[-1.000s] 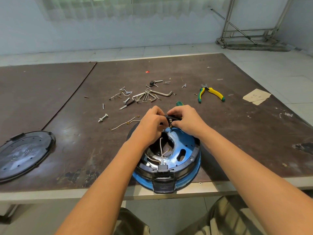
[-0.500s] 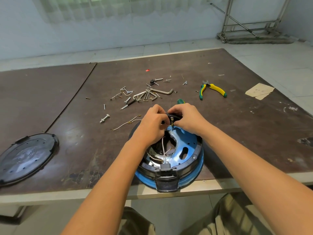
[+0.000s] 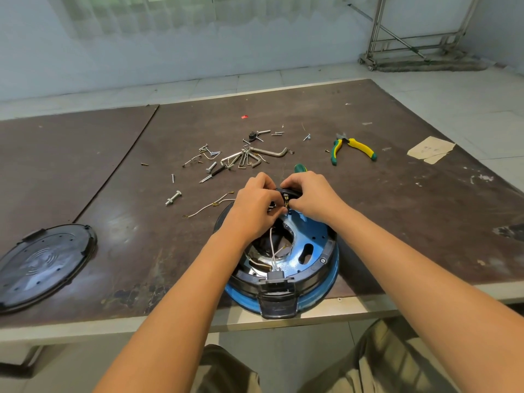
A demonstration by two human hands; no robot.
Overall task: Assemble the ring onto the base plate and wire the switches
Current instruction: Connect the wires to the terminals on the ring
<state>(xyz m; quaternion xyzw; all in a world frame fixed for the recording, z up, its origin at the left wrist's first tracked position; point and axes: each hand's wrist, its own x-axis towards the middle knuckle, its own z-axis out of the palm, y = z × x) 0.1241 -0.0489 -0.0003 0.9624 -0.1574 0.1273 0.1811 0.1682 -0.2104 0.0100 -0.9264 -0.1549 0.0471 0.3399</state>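
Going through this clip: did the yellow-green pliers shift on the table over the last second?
No. The pliers lie at the same angle, between the paper scrap and the hex keys. Only the camera's framing shifted.

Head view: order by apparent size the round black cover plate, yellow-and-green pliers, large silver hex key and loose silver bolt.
1. round black cover plate, nearest the camera but clearly largest
2. yellow-and-green pliers
3. large silver hex key
4. loose silver bolt
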